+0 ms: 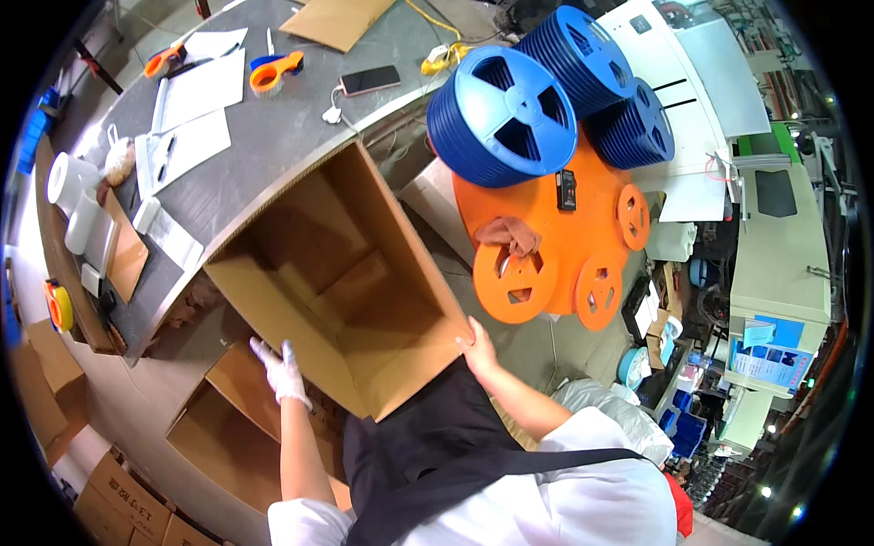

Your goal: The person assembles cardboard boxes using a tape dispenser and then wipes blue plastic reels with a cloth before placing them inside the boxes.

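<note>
A large cardboard box [401, 364] stands tilted in front of my body, its open top facing me and its inside bare. At the box's right corner my right hand [479, 349] grips the rim, with the thumb over the edge and the other fingers partly hidden behind the wall. My left hand [286, 377], in a white glove, is beside the box's left wall with thumb and fingers apart. I cannot tell whether it touches the cardboard. Below that hand sits another open cardboard box [223, 446].
The grey table [300, 118] bears papers [200, 96], an orange tape dispenser [276, 73] and a phone [370, 80]. To the right, an orange stand [537, 209] carries stacked blue reels [510, 118] and a brown cloth [510, 235]. More cartons [118, 500] lie at the lower left.
</note>
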A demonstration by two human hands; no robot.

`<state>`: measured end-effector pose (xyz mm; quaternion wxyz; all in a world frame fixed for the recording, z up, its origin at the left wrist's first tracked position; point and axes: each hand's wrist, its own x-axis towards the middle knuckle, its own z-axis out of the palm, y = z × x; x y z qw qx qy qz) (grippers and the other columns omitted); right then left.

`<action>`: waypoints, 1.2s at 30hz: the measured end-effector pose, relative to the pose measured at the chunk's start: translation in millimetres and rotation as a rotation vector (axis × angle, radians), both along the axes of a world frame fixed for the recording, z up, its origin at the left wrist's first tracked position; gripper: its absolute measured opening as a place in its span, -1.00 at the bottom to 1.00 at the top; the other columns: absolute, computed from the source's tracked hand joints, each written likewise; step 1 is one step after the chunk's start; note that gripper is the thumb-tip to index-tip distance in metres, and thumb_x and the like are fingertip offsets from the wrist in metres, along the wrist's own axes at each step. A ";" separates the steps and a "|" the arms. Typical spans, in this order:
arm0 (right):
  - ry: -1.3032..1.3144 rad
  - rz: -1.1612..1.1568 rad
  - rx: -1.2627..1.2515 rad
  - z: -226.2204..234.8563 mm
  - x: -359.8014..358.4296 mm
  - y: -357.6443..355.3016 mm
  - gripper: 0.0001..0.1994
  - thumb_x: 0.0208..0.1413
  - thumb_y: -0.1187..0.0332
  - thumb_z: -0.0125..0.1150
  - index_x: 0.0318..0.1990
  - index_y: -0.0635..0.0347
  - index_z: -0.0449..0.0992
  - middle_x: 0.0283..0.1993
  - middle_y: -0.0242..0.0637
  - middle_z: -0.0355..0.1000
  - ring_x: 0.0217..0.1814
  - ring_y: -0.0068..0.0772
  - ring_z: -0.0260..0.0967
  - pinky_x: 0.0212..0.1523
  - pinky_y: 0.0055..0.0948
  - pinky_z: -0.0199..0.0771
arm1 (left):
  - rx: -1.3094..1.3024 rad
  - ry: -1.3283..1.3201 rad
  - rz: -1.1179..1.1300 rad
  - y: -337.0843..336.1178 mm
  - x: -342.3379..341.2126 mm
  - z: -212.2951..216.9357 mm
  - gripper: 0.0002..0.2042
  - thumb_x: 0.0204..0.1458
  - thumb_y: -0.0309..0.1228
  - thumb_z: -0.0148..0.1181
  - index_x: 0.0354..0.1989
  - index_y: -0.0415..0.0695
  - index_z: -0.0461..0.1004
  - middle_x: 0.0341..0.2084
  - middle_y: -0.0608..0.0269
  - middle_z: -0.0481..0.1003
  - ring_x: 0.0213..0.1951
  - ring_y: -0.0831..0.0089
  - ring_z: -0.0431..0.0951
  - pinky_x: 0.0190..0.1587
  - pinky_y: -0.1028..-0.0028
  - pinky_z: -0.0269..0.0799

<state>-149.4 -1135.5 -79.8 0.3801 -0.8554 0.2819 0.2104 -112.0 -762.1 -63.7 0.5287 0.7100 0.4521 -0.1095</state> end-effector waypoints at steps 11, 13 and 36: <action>0.034 0.861 -0.317 75.7 380.1 -85.4 -0.30 -0.36 -0.01 0.42 -0.04 0.25 0.43 -0.06 -0.03 0.41 -0.01 -0.06 0.37 -0.01 -0.27 0.37 | 0.269 0.643 0.063 -101.9 -180.5 44.4 -0.24 0.05 -0.24 0.13 0.35 0.05 -0.21 0.16 -0.13 0.21 0.11 0.05 0.31 0.13 0.29 0.22; 0.251 0.950 -0.182 53.3 395.9 -86.4 -0.34 -0.38 -0.03 0.41 -0.11 0.23 0.49 -0.14 -0.01 0.47 -0.07 -0.10 0.41 -0.03 -0.32 0.38 | 0.200 0.670 0.070 -138.5 -171.3 55.2 -0.25 0.07 -0.25 0.11 0.36 0.05 -0.22 0.19 -0.08 0.19 0.15 0.11 0.28 0.17 0.32 0.17; -0.071 0.750 0.116 163.3 323.2 -162.9 -0.47 -0.35 0.30 0.24 -0.11 0.37 0.41 -0.31 -0.02 0.47 -0.24 -0.20 0.44 -0.18 -0.37 0.40 | 0.072 0.257 -0.638 -160.8 -116.5 36.5 -0.51 0.08 -0.21 0.05 0.16 -0.13 0.21 -0.07 -0.07 0.44 0.01 0.08 0.43 0.06 0.34 0.31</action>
